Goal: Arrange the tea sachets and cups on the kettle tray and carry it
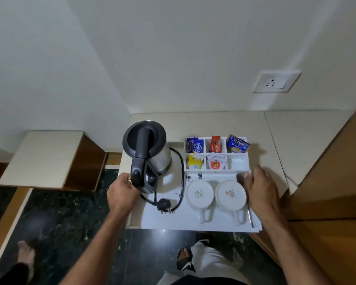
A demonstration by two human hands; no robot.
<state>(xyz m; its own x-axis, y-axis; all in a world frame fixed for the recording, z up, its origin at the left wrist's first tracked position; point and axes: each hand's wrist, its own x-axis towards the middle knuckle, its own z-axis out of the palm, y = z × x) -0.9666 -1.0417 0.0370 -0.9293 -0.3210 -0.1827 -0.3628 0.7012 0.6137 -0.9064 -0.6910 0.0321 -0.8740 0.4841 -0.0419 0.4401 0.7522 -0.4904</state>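
Observation:
A white tray (173,222) lies on a cream counter, its front edge overhanging. A steel kettle (147,153) with a black handle stands on its left part, its cord and plug (164,205) coiled beside it. Two white cups (200,195) (231,196) sit upside down at the front right. Sachets fill the divider (237,171) behind them: blue ones (195,145), a red one (215,144), a blue tea sachet (237,144), a yellow one (195,161), and white ones (215,163). My left hand (121,192) grips the tray's left edge. My right hand (260,190) rests at its right edge, fingers spread.
A wall socket (276,81) sits above the counter (214,124). A wooden panel (333,182) stands close on the right. A lower cream-topped wooden table (43,157) is to the left. Dark marble floor lies below, with my feet and another person's bare foot (26,257) on it.

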